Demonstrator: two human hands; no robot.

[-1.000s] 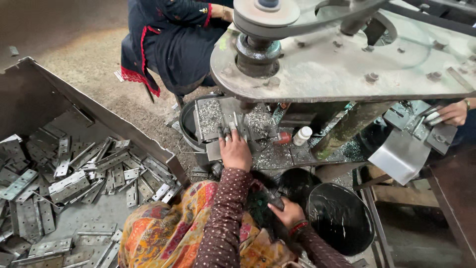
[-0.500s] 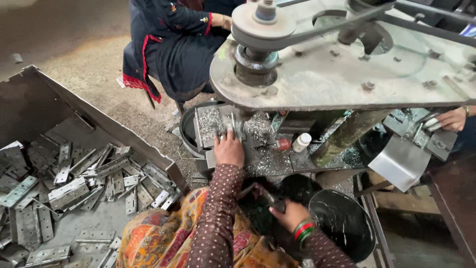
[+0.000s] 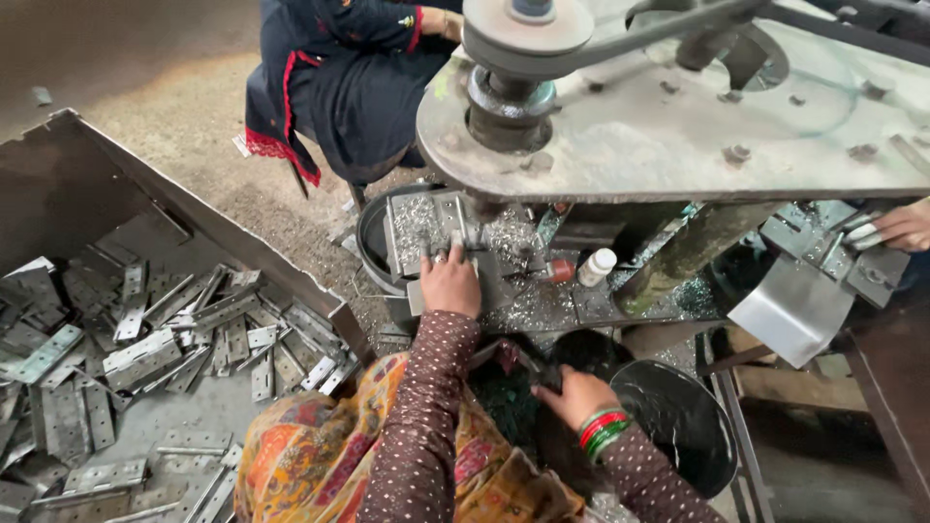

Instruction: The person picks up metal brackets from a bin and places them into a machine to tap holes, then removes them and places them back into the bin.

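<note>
My left hand (image 3: 450,283) reaches forward onto the machine bed (image 3: 542,305), fingers closed over a grey metal hinge plate (image 3: 433,225) that lies under the drill head among metal shavings. My right hand (image 3: 573,395), with red and green bangles at the wrist, is low by my lap and grips a dark handle-like part (image 3: 528,362) beside a black bowl (image 3: 683,421). What this dark part connects to is hidden.
A metal bin (image 3: 68,184) at left holds several loose hinge plates (image 3: 145,334). A heavy machine plate (image 3: 678,126) with a pulley (image 3: 528,34) overhangs the bed. A white bottle (image 3: 597,265) stands on the bed. A seated person (image 3: 339,77) is behind; another person's hand (image 3: 906,228) works at right.
My left hand stays on the hinge plate. My right hand has risen slightly near the black bowl. The view has shifted a little.
</note>
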